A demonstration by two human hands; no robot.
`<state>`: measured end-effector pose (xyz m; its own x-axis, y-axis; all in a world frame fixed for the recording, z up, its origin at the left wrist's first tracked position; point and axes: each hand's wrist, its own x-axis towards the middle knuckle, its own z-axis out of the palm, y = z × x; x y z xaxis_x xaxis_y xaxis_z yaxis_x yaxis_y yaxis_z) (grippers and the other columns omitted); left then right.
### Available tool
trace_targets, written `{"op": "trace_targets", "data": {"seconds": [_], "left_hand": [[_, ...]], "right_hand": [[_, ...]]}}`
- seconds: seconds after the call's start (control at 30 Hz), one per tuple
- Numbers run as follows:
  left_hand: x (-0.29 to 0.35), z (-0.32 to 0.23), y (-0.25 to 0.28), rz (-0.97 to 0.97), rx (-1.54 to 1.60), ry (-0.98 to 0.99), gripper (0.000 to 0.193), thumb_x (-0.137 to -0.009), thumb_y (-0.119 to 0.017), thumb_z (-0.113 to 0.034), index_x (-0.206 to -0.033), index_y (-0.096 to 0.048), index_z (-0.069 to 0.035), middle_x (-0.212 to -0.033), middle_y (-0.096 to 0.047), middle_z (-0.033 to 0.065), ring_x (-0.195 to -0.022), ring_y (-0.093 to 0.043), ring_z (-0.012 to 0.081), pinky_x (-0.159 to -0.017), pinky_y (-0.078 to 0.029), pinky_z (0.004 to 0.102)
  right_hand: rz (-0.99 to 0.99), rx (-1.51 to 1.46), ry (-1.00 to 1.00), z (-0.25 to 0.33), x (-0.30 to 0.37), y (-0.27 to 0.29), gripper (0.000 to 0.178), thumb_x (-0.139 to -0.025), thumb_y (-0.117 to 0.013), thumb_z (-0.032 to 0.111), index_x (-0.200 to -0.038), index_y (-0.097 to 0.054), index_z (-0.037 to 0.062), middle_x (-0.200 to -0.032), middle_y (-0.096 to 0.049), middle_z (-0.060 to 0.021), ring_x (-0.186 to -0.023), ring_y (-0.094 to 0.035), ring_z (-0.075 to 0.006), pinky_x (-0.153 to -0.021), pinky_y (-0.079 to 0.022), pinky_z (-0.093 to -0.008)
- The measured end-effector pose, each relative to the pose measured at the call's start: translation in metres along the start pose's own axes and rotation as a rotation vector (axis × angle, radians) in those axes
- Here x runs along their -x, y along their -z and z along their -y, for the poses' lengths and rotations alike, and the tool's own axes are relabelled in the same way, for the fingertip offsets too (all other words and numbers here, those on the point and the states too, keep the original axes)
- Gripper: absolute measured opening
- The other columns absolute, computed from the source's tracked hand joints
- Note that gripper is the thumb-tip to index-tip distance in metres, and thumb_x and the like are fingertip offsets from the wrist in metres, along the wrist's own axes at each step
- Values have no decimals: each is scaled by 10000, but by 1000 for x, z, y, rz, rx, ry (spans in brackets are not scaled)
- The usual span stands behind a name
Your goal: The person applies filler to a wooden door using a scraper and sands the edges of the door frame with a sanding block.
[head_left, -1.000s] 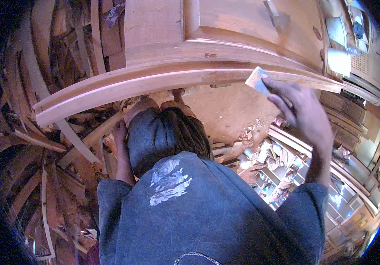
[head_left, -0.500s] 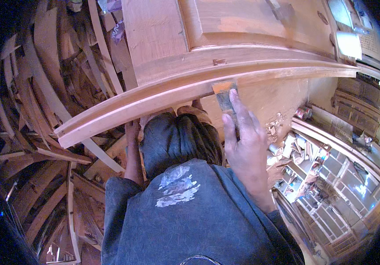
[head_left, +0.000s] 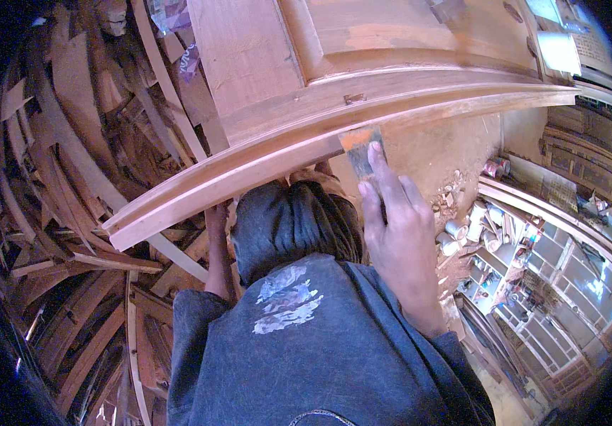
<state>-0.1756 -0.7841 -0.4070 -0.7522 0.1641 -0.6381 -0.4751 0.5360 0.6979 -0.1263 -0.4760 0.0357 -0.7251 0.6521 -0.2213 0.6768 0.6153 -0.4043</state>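
My right hand (head_left: 402, 231) grips a putty knife (head_left: 366, 167), index finger laid along its grey blade. Orange filler coats the blade's end, which meets the near edge of a long moulded wooden rail (head_left: 249, 170). This rail runs along the edge of a panelled wooden door (head_left: 263, 71), whose surface carries orange-tinted patches. My left forearm (head_left: 218, 263) reaches up under the rail near its left part. The rail mostly covers my left hand (head_left: 217, 211), so its fingers cannot be made out.
Stacked wood offcuts (head_left: 71, 163) crowd the left side. Tins (head_left: 455, 231) and wood shavings (head_left: 451, 195) lie on the floor to the right. Beyond them are a long timber (head_left: 554, 220) and a barred metal frame (head_left: 561, 298). Dark panelled doors (head_left: 583, 156) lean at far right.
The view has turned slightly, so the rail's left end sits lower and further right. The putty knife stays against the rail's edge in my right hand, with hardly any movement.
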Motion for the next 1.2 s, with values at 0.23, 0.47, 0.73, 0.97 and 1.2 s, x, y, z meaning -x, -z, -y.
{"op": "trace_targets", "data": {"seconds": [0.23,0.47,0.73,0.97,1.2], "left_hand": [[-1,-8,0,2,-6,7,422,-975,-557,-396,-930,-680,5,-718,-650,85,-574,-560,135,-535,-451,303],[5,-17,4,5,-34,19,434,-977,-555,-402,-923,-679,10,-721,-653,85,-572,-560,130,-529,-449,296],[2,-16,1,28,-37,97,450,-986,-541,-405,-915,-679,18,-715,-656,81,-567,-556,124,-521,-444,294],[-5,12,-9,-37,100,-95,446,-981,-551,-392,-849,-675,15,-676,-635,64,-553,-549,139,-515,-431,312],[15,-15,-16,-53,23,-26,436,-967,-582,-389,-965,-706,29,-643,-606,65,-570,-548,153,-554,-435,325]], "right_hand": [[31,54,-30,-4,-1,8,461,-950,-600,113,-1404,-522,123,-853,-618,-211,-738,-642,-357,-674,-506,-456],[-90,7,20,-21,-6,-1,474,-949,-606,121,-1414,-511,123,-840,-611,-205,-720,-642,-342,-659,-504,-449],[-145,50,65,-32,-14,1,476,-941,-614,121,-1408,-519,123,-826,-612,-199,-697,-639,-338,-649,-509,-450],[-79,-11,50,-33,-7,19,470,-940,-615,121,-1401,-526,120,-820,-611,-203,-693,-632,-348,-639,-505,-459],[-35,55,30,-37,-5,18,462,-945,-611,133,-1399,-527,115,-849,-637,-220,-730,-645,-348,-675,-511,-449]]}}
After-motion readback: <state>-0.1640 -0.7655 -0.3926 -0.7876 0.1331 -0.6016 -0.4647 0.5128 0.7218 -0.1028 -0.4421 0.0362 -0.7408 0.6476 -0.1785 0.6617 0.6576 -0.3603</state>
